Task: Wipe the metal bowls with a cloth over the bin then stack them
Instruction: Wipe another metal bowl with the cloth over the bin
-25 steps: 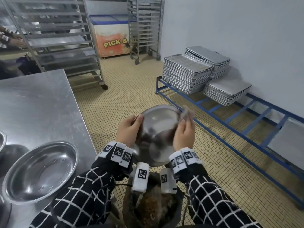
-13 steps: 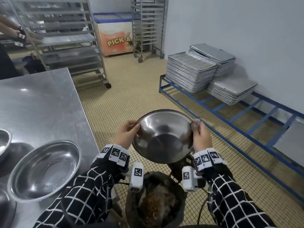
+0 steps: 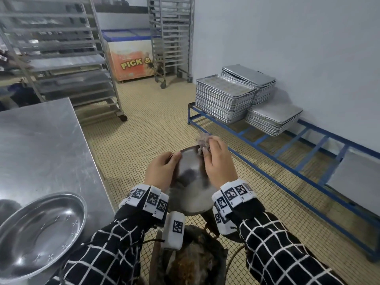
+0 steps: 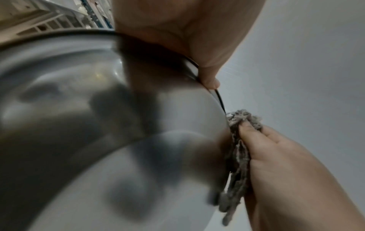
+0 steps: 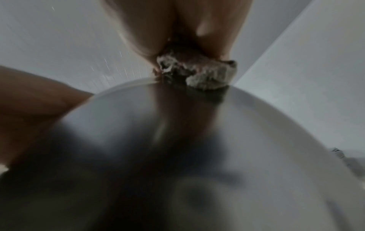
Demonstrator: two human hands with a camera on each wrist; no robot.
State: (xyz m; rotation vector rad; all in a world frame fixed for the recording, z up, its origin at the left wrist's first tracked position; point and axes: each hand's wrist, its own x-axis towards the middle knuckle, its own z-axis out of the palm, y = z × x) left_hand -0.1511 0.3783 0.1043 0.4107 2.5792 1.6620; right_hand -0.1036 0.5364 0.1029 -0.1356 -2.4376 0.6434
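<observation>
A metal bowl point(image 3: 190, 179) is held tilted above the dark bin point(image 3: 191, 262), its hollow turned towards me. My left hand point(image 3: 161, 171) grips its left rim, thumb inside. My right hand point(image 3: 218, 161) holds a grey crumpled cloth point(image 3: 202, 144) against the bowl's far right rim. The left wrist view shows the bowl point(image 4: 98, 125), the cloth point(image 4: 237, 148) and the right hand's fingers point(image 4: 276, 156) curled round it. In the right wrist view the cloth point(image 5: 199, 75) sits on the bowl point(image 5: 177, 156) at its edge. Another metal bowl point(image 3: 41, 231) lies on the steel table point(image 3: 41, 145).
The bin holds brown waste and stands on the tiled floor by the table's corner. A blue low rack point(image 3: 287, 153) with stacks of baking trays point(image 3: 224, 99) runs along the right wall. Tall wheeled tray racks point(image 3: 61, 58) and a chest freezer point(image 3: 129, 54) stand behind.
The bowl has tipped up more steeply towards me. My right hand with the cloth has slid from the bowl's right rim up to its far rim. The left hand keeps its hold.
</observation>
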